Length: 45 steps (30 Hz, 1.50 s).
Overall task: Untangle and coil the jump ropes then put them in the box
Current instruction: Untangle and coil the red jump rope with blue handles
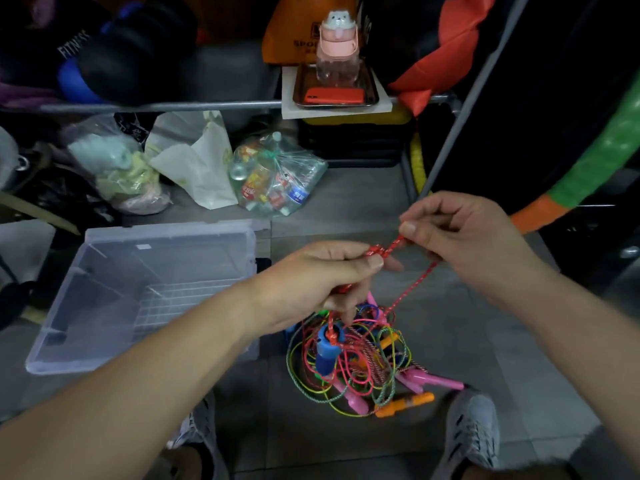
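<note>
A knotted red rope (412,285) is pinched taut between the left hand (311,282) and the right hand (464,237), raised above the tangled ropes (360,362) on the floor (502,341). The open clear box (145,292) is set just left of the pile.

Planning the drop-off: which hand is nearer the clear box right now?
Left. The left hand pinches the red rope just right of the clear box; the right hand holds the same rope farther right.
</note>
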### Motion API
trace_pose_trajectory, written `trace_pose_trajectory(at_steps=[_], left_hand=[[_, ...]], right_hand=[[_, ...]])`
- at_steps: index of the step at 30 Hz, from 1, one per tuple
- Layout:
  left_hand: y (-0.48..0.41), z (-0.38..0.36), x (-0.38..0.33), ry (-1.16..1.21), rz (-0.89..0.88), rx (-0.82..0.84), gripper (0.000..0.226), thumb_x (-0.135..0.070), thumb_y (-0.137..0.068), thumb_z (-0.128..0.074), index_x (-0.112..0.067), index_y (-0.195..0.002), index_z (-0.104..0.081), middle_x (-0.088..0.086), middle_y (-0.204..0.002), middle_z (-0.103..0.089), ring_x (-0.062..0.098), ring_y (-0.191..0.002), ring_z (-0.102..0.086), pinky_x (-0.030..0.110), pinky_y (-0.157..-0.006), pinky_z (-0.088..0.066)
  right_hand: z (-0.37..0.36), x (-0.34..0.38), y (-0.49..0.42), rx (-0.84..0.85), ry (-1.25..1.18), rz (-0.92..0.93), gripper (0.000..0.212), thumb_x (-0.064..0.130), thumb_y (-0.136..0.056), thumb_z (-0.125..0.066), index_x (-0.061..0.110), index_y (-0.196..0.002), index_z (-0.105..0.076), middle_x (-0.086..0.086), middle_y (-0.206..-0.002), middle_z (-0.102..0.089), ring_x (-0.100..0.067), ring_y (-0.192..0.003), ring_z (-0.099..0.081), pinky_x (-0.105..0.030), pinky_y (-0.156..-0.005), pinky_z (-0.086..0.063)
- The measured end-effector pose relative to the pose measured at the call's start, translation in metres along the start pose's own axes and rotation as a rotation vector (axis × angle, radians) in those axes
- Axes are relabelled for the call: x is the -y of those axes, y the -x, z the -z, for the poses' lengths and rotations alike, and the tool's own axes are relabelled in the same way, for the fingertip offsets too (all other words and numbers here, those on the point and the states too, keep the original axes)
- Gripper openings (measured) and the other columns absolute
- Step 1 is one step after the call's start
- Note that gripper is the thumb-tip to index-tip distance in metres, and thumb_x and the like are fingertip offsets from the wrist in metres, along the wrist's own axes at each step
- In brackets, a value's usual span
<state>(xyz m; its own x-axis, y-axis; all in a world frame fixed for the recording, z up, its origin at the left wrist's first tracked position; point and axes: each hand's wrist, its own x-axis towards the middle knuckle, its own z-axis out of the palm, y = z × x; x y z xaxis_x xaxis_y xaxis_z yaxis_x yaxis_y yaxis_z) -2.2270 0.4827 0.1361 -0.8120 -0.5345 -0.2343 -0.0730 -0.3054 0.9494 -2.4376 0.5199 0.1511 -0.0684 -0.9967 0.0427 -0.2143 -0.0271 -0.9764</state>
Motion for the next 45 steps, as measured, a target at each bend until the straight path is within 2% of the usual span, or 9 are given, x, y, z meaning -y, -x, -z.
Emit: trace_pose_trajectory(at_steps=[5, 10, 13, 21, 27, 32, 37, 41, 45], left_hand=[[0.001, 0.005, -0.014, 0.502, -0.03, 0.176, 0.04, -0.021, -0.101, -0.043, -0.001, -0.134, -0.054, -0.004, -0.055, -0.042, 0.004, -0.043, -0.037, 0.024, -0.061, -0.048], [0.004, 0.016, -0.031, 0.746, -0.169, 0.067, 0.044, -0.025, -0.101, -0.038, -0.005, -0.138, -0.05, 0.002, -0.088, -0.072, 0.007, -0.059, -0.065, 0.027, -0.076, -0.059], [0.003, 0.026, -0.041, 0.765, -0.269, -0.038, 0.043, -0.021, -0.103, -0.036, -0.003, -0.14, -0.047, 0.014, -0.124, -0.069, 0.018, -0.086, -0.075, 0.036, -0.081, -0.06], [-0.006, 0.034, -0.016, 0.445, -0.296, -0.414, 0.037, -0.01, -0.103, -0.044, -0.005, -0.14, -0.045, 0.005, -0.146, -0.054, 0.025, -0.122, -0.063, 0.04, -0.107, -0.047], [0.002, 0.011, 0.007, -0.412, -0.105, -0.178, 0.048, -0.024, -0.094, -0.065, -0.009, -0.137, -0.049, -0.004, -0.109, -0.071, 0.001, -0.094, -0.065, 0.026, -0.093, -0.051], [0.0, 0.012, 0.001, -0.563, 0.019, -0.083, 0.023, -0.026, -0.1, -0.058, -0.006, -0.109, -0.062, -0.002, -0.072, -0.058, 0.007, -0.066, -0.056, 0.024, -0.067, -0.048], [-0.001, 0.012, -0.004, -0.236, 0.147, 0.017, 0.029, -0.014, -0.098, -0.059, 0.011, -0.112, -0.059, -0.007, -0.055, -0.043, 0.007, -0.052, -0.037, 0.02, -0.06, -0.04], [-0.001, 0.017, -0.005, 0.227, 0.132, 0.125, 0.023, -0.017, -0.097, -0.054, -0.007, -0.105, -0.072, -0.006, -0.057, -0.036, 0.007, -0.051, -0.021, 0.021, -0.06, -0.04], [-0.002, 0.016, -0.008, 0.572, 0.068, 0.222, 0.039, -0.019, -0.095, -0.053, 0.004, -0.126, -0.055, -0.006, -0.058, -0.038, 0.005, -0.047, -0.025, 0.018, -0.06, -0.043]], right_hand=[[-0.009, -0.024, -0.001, 0.091, -0.1, -0.092, 0.012, 0.026, -0.086, -0.064, 0.017, -0.081, -0.069, -0.005, -0.071, -0.066, -0.014, -0.066, -0.062, -0.025, -0.066, -0.053], [-0.029, -0.04, 0.006, 0.251, -0.087, -0.361, 0.019, 0.012, -0.098, -0.055, 0.011, -0.085, -0.067, -0.015, -0.09, -0.072, -0.027, -0.091, -0.07, -0.043, -0.09, -0.054], [-0.033, -0.044, 0.012, 0.432, 0.304, -0.342, 0.008, 0.022, -0.092, -0.065, 0.015, -0.09, -0.067, -0.006, -0.089, -0.075, -0.015, -0.085, -0.07, -0.042, -0.085, -0.054], [-0.035, -0.017, 0.018, 0.566, 0.205, -0.289, 0.013, 0.021, -0.099, -0.057, 0.019, -0.088, -0.064, -0.008, -0.067, -0.071, -0.02, -0.054, -0.059, -0.033, -0.058, -0.048], [-0.015, 0.001, 0.009, 0.448, 0.033, -0.197, 0.015, 0.025, -0.082, -0.071, 0.011, -0.079, -0.073, -0.002, -0.053, -0.058, -0.012, -0.05, -0.049, -0.018, -0.048, -0.038], [0.002, -0.007, 0.003, 0.299, 0.139, -0.105, 0.012, 0.001, -0.086, -0.07, 0.012, -0.083, -0.073, -0.003, -0.066, -0.068, -0.009, -0.062, -0.062, -0.02, -0.059, -0.05], [0.0, -0.026, 0.0, 0.272, 0.154, -0.07, 0.018, -0.006, -0.086, -0.066, 0.011, -0.092, -0.065, -0.002, -0.08, -0.069, -0.016, -0.075, -0.068, -0.032, -0.074, -0.059], [-0.004, -0.026, 0.003, 0.303, 0.115, -0.047, 0.012, 0.011, -0.086, -0.067, 0.001, -0.091, -0.065, -0.021, -0.085, -0.07, -0.017, -0.079, -0.066, -0.03, -0.078, -0.055], [-0.013, -0.042, 0.003, 0.409, 0.187, -0.158, 0.022, 0.018, -0.09, -0.07, -0.001, -0.101, -0.067, -0.024, -0.1, -0.07, -0.023, -0.094, -0.067, -0.049, -0.092, -0.05]])
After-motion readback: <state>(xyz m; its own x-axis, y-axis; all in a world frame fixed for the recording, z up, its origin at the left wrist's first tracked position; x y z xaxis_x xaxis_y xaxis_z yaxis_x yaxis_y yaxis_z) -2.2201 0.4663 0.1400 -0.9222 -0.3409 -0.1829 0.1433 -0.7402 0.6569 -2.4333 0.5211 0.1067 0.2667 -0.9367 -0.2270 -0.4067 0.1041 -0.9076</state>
